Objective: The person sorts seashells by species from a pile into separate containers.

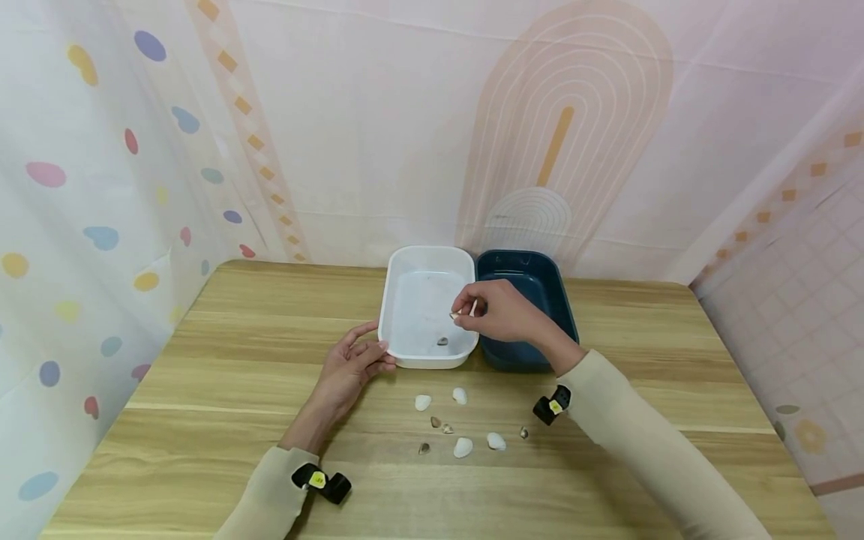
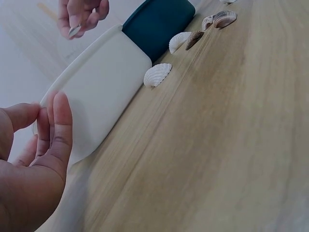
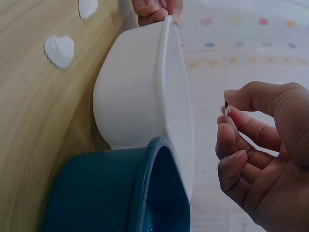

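My right hand (image 1: pixel 498 309) pinches a small seashell (image 3: pixel 228 109) between thumb and index finger, above the right side of a white plastic basin (image 1: pixel 427 361). In the left wrist view that shell (image 2: pixel 74 31) shows as a thin pale edge. With thumb and fingers, my left hand (image 1: pixel 352 367) grips the basin's near left corner at the rim. One small dark shell (image 1: pixel 442 341) lies inside the basin. On the table in front are several white shells (image 1: pixel 462 448) and several small brownish shells (image 1: pixel 424 448).
A dark teal basin (image 1: pixel 565 315) stands against the white basin's right side, partly covered by my right hand and forearm. Both stand near the back edge of the wooden table (image 1: pixel 270 360). A patterned curtain (image 1: pixel 364 135) hangs behind and at both sides.
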`<state>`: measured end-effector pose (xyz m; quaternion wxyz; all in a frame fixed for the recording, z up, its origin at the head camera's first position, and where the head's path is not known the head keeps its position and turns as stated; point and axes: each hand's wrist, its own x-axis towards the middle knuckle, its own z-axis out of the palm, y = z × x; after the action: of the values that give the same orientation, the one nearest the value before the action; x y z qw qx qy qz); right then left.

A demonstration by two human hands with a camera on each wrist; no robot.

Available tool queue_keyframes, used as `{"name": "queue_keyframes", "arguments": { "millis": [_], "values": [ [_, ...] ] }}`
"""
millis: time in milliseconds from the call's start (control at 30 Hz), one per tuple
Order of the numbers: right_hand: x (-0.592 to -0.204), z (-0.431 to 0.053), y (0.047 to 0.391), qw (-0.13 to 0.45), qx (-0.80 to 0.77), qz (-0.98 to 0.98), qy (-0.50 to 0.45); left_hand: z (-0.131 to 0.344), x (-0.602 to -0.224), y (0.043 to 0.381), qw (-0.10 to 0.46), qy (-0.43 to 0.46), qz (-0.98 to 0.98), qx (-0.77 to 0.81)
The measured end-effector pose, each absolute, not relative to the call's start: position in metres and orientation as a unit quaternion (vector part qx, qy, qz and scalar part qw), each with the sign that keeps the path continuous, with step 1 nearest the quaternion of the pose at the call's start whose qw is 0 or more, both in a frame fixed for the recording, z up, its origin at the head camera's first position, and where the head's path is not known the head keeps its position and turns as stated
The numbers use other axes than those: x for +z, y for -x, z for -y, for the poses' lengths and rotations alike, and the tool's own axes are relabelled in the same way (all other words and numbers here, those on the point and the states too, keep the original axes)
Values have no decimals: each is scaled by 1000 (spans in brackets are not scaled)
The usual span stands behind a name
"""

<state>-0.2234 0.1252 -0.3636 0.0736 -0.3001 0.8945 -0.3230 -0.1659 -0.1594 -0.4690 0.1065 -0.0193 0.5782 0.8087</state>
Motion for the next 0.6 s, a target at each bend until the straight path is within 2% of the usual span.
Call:
{"name": "queue_keyframes", "arguments": {
  "millis": [600],
  "values": [
    [-376, -105, 254, 127, -296, -908, 269, 160, -471, 167, 110, 20, -577, 809]
  ]
}}
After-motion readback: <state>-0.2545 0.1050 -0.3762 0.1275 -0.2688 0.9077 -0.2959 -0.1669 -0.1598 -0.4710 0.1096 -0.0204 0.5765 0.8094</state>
